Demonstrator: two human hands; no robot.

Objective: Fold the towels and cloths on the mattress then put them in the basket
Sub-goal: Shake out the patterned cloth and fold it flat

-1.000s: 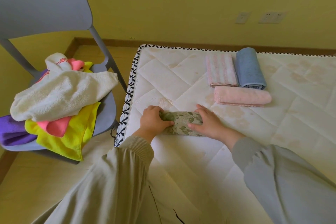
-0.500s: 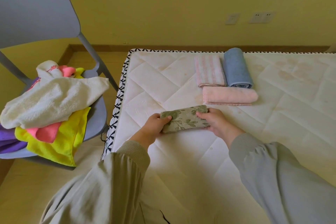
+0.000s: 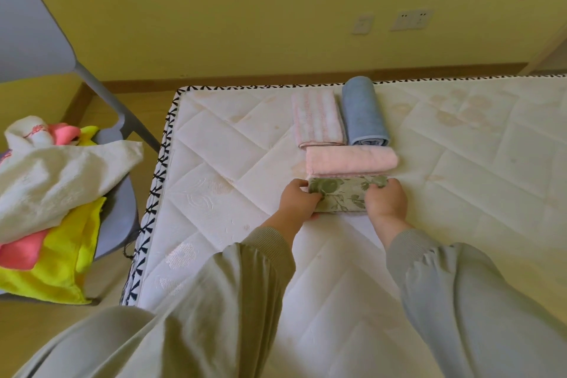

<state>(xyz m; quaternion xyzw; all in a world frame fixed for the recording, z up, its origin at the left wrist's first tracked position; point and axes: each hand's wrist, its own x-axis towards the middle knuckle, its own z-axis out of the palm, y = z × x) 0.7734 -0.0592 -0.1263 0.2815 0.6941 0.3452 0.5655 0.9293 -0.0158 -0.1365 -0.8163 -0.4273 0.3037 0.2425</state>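
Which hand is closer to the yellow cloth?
Left. The left hand holds the leafy cloth at the end toward the yellow cloth; the right hand holds its far end.

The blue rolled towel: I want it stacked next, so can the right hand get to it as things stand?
Probably, but not right away. The right hand is gripping the leaf-print cloth; once free, only the pink towel lies between it and the blue rolled towel, whose top is uncovered.

Ends of floral cloth (image 3: 340, 197) hidden under left hand (image 3: 298, 201) and right hand (image 3: 387, 201), chair (image 3: 30, 24) and cloth pile (image 3: 61, 178) cropped at left
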